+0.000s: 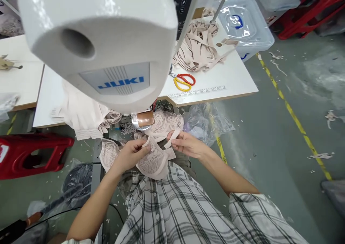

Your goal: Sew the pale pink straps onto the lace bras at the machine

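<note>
Your hands are apart, each pinching cloth: your left hand [132, 154] has the upper edge of the lace cup [153, 163], which hangs between your hands at your lap, and your right hand [187, 144] grips a pale strip [174, 134] just beside it. To handle this well, keep the strip flat and untwisted, line its edge up with the cup's edge, and avoid stretching the lace. More lace [164, 123] lies just beyond your hands, so check that no fold gets caught. The sewing machine [102, 39] hides its needle and the scissors' [185, 82] blade tips, beyond your right hand. Whether the strip is joined to the cup can't be made out.
</note>
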{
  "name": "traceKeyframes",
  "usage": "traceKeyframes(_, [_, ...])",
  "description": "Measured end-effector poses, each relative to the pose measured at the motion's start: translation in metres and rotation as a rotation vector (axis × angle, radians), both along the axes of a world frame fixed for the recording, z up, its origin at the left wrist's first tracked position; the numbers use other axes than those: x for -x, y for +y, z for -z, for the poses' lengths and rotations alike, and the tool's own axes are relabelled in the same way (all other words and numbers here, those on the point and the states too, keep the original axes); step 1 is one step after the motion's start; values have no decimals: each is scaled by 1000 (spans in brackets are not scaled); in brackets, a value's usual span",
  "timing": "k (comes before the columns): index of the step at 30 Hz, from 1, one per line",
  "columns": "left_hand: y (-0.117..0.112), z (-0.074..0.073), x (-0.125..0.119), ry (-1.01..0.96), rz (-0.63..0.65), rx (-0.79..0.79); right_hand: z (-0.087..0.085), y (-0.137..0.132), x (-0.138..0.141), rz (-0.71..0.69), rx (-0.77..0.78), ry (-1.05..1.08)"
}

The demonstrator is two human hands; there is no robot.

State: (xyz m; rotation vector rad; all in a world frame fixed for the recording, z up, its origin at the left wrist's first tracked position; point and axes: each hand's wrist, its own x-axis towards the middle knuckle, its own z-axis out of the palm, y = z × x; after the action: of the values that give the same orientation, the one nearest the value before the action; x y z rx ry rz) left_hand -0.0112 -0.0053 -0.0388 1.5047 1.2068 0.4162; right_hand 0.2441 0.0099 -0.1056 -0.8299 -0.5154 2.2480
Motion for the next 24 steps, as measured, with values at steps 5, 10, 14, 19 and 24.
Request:
traceKeyframes(5, [-3, 0, 0, 101, -41, -82, 26, 9, 1, 232, 156, 67])
traceKeyframes(10, [-2, -3, -9, 130, 4, -86, 22, -14, 1, 224, 63, 23])
traceKeyframes(14, [1, -9, -18, 120, 56, -67, -20, -21, 3, -84, -423, -229])
traceKeyframes(19, [2, -17, -19, 127, 107, -29, -56, -8, 20, -169, -835, -463])
traceKeyframes(24, [0, -20, -8, 74, 175, -30, -58, -8, 31, -117, -1004, -557])
